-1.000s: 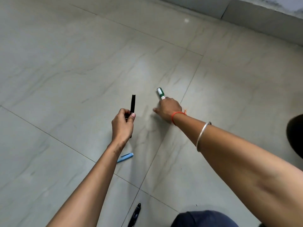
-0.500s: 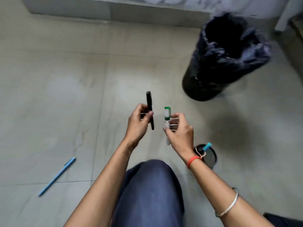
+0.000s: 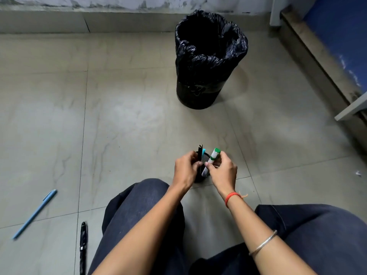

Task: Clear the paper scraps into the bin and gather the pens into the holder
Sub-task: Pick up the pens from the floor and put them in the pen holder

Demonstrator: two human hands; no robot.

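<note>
Crouching on a tiled floor (image 3: 129, 126), a person in dark blue trousers (image 3: 139, 211) works with both hands over a pen holder. Nearest the camera, two pens lie loose on the tiles at left: a black pen (image 3: 83, 247) beside the left knee and, further left, a long blue pen (image 3: 34, 214), both well apart from the holder.

Just beyond the knees, the hands meet over a single black mesh holder (image 3: 207, 156) standing on the floor. The left hand (image 3: 185, 169) pinches a second black pen (image 3: 200, 151) in its fingers (image 3: 193, 158), upright, its top above the rim. Its lower end is hidden, so whether it is inside the cup cannot be told. The right hand (image 3: 222, 171), with a red thread (image 3: 231, 197) at the wrist and a silver bangle (image 3: 263, 243) on the forearm, grips a white marker (image 3: 212, 160) with a green cap, tilted across the holder's near side. One teal-tipped pen (image 3: 204, 150) stands in the holder, its top showing between the other two.

Five pens are in view: two on the floor, two in the hands, one in the holder.

Off to the right, one small white paper scrap (image 3: 358, 173) lies on the tiles. Further back stands one round bin (image 3: 208, 62), a black bag folded over its rim; its inside is too dark to show any contents. Behind it runs a stained wall (image 3: 119, 4).
</note>
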